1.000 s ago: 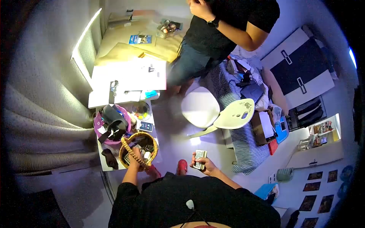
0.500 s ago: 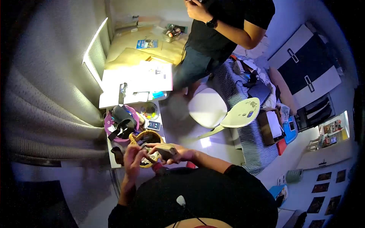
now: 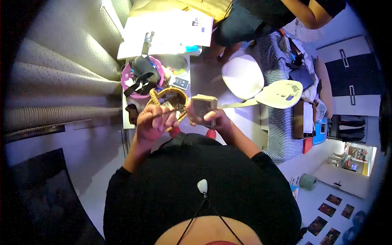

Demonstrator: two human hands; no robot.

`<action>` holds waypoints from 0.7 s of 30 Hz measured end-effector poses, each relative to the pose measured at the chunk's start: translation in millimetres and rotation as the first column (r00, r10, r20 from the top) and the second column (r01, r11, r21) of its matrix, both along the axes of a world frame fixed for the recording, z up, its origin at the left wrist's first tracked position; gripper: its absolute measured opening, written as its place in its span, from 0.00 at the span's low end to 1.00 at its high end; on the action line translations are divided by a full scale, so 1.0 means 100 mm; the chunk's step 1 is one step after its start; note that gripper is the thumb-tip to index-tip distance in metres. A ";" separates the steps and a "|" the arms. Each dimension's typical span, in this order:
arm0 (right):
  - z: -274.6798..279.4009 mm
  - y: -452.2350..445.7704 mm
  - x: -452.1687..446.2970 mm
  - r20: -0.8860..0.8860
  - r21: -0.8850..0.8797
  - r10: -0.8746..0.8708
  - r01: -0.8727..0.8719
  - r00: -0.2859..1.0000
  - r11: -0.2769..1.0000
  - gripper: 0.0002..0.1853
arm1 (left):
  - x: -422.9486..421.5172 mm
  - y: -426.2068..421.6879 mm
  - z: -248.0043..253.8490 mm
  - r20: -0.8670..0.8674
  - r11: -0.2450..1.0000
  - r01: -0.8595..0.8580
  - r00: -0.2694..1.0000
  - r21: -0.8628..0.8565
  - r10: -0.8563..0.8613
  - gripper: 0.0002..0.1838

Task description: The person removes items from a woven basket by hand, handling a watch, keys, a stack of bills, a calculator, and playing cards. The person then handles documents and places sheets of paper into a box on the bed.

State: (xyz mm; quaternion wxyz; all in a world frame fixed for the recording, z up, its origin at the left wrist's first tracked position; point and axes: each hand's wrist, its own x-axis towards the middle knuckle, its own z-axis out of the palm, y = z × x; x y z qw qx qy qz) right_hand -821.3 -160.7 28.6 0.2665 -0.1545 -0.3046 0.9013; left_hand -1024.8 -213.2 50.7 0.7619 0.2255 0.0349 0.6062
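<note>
Card stack [image 3: 200, 105] — clasped in right hand [image 3: 219, 119], thumb across lower part.

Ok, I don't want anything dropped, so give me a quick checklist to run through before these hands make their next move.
1. Right hand has hold of the stack: ok, it is held up in front of the body.
2. Left hand free: cannot tell; something thin and dark shows at the fingers, too blurred to name.
3. Stack's edges squared up: cannot tell, blurred.
4. Wicker basket fully in sight: not ok, the left hand covers part of it in this view.
5. Other person's arm away from both hands: ok, it is at the top of the view, beyond the white chair.
</note>
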 end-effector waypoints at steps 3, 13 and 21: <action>-0.16 -0.02 -0.20 -0.115 -0.024 0.147 -0.150 0.982 0.988 0.27 | -0.14 0.07 -0.20 0.070 0.972 0.217 0.972 0.093 -0.224 0.11; -0.26 -0.05 -0.34 0.030 -0.033 0.124 -0.123 0.992 0.992 0.24 | -0.51 0.44 -0.54 -0.866 0.875 0.196 0.346 0.442 0.360 0.26; -0.78 -0.10 0.83 0.059 -0.285 -0.420 0.418 0.906 0.863 0.26 | -1.23 -0.12 -1.22 -0.874 0.369 -0.929 0.189 -0.012 0.448 0.10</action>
